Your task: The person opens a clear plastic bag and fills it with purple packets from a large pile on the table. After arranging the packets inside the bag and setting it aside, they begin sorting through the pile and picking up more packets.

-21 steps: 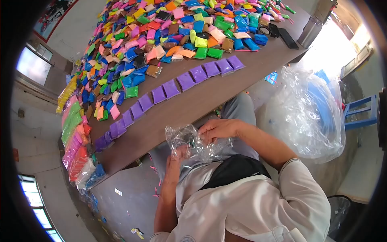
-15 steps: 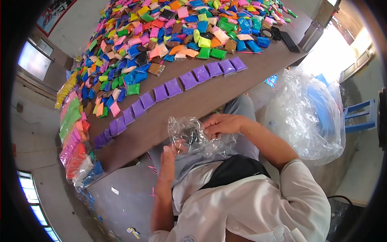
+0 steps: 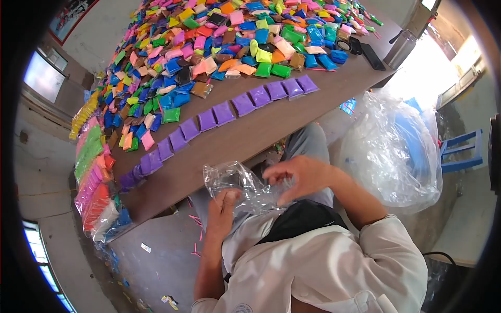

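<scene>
A clear plastic bag (image 3: 229, 179) is spread loosely over my lap, just in front of the table edge. My left hand (image 3: 223, 206) is closed on its near left side, thumb on top. At the bag's right end is my right hand (image 3: 302, 177), slightly blurred, with thumb and fingers curved and apart around a bit of the film; no firm grip on it shows. Beyond the bag, a curved row of purple packets (image 3: 224, 112) lies along the near part of the brown table (image 3: 209, 151).
A large pile of multicoloured packets (image 3: 209, 47) covers the far part of the table. At its right end are a phone (image 3: 372, 56) and a metal bottle (image 3: 401, 49). A big clear plastic sack (image 3: 386, 156) and a blue stool (image 3: 462, 151) stand to my right. Bagged packets (image 3: 94, 177) line the left edge.
My right hand has opened from its pinch on the bag and shifted slightly right and down. The bag has spread out to the left, and my left hand has closed over its edge.
</scene>
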`<action>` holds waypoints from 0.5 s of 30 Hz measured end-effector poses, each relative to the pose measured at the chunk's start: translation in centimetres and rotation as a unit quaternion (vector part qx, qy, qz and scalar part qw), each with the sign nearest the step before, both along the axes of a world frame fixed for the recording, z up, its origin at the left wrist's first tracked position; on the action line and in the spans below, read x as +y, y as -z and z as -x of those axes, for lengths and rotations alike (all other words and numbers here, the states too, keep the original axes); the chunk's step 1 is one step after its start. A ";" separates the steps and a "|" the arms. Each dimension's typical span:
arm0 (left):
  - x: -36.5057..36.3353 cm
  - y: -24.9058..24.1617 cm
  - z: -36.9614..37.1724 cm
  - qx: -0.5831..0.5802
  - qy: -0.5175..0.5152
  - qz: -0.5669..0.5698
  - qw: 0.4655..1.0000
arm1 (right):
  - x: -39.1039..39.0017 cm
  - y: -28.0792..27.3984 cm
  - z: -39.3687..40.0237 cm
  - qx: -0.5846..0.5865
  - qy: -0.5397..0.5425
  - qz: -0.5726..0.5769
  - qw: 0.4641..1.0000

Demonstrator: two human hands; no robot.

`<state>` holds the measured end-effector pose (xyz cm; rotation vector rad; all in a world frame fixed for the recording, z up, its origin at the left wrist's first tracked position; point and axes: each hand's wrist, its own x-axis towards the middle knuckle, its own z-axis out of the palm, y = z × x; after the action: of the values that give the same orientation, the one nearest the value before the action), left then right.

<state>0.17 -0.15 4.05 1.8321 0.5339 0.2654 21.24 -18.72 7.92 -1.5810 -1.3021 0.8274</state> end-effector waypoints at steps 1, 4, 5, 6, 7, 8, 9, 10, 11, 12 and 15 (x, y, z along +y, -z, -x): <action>0.0 0.0 0.2 -0.005 -0.013 0.013 1.000 | -0.3 -0.1 0.3 -0.037 -0.010 0.029 0.999; 0.6 0.0 0.9 -0.021 -0.039 0.032 0.999 | -0.9 -0.3 0.3 0.059 0.048 -0.006 0.997; 0.6 -0.2 0.9 -0.026 -0.046 0.036 0.998 | -1.0 0.4 -0.2 0.125 0.088 -0.048 0.987; 0.5 -1.0 0.7 -0.028 -0.041 0.022 0.998 | -1.1 1.1 -0.8 0.190 0.128 -0.091 0.969; 0.4 -2.2 0.4 -0.031 -0.036 0.008 0.999 | -1.4 1.4 -1.5 0.273 0.144 -0.107 0.945; 0.3 -2.9 0.1 -0.035 -0.030 -0.007 0.999 | -1.6 1.7 -1.8 0.278 0.182 -0.125 0.935; 0.4 -3.0 -0.3 -0.056 -0.033 0.002 0.998 | -1.9 1.9 -1.9 0.283 0.220 -0.143 0.923; 0.5 -3.1 -0.6 -0.076 -0.037 0.013 0.996 | -2.1 2.3 -2.0 0.288 0.258 -0.160 0.908; 0.5 -3.1 -0.9 -0.095 -0.041 0.023 0.994 | -2.1 3.3 -1.9 0.261 0.281 -0.196 0.902; 0.5 -3.3 -1.1 -0.099 -0.041 0.016 0.994 | -2.1 3.9 -1.6 0.272 0.295 -0.205 0.893; 0.4 -3.8 -1.6 -0.110 -0.038 0.003 0.993 | -2.5 4.3 -1.4 0.283 0.323 -0.215 0.877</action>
<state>1.78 0.28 7.81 1.7518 0.4495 0.5096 22.64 -21.21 3.58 -1.1629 -0.4307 0.4653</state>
